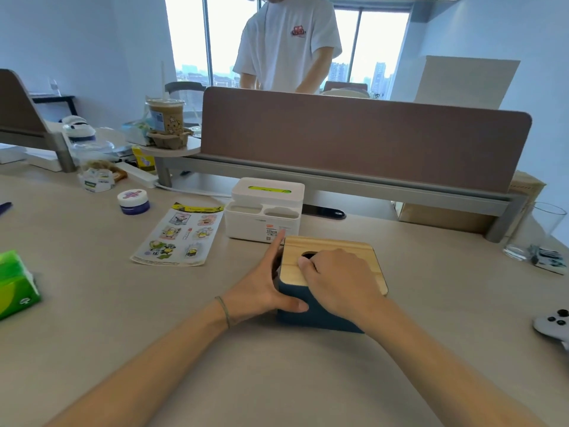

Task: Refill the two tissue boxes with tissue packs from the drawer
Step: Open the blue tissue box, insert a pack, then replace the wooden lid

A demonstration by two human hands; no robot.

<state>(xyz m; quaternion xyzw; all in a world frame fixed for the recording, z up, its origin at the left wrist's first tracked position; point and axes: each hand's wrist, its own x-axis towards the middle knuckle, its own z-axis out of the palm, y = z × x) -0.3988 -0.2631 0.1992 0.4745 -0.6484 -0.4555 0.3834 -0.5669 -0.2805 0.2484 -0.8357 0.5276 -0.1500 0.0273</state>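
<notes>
Blue box (311,306), squarish, matte sides, flat pale wood lid (335,251) with rounded corners and a dark oval slot; sits on the beige desk (215,349), near centre, just in front of the white box (261,211)

Left hand (264,288) wraps the blue box's left side: thumb on the near face, fingers along the far left edge, index tip reaching the lid corner. Clamped on the box

Right hand (341,278) lies on the lid, fingers curled at the slot; fingertips hidden, so cannot tell whether they pinch anything

White box: smooth plastic, stepped shape, two shallow trays in front, raised rear part with a slot showing yellow-green inside; label on the front face

Green pack (15,285), glossy wrap, soft block shape, at the desk's left edge, well apart from both boxes

Sticker sheet (180,234) lies flat left of the white box; small round jar (134,201) beyond it. Clear glass (535,229) far right. Brown felt-like divider (354,143) behind the boxes; a person in a white T-shirt (286,41) stands past it
</notes>
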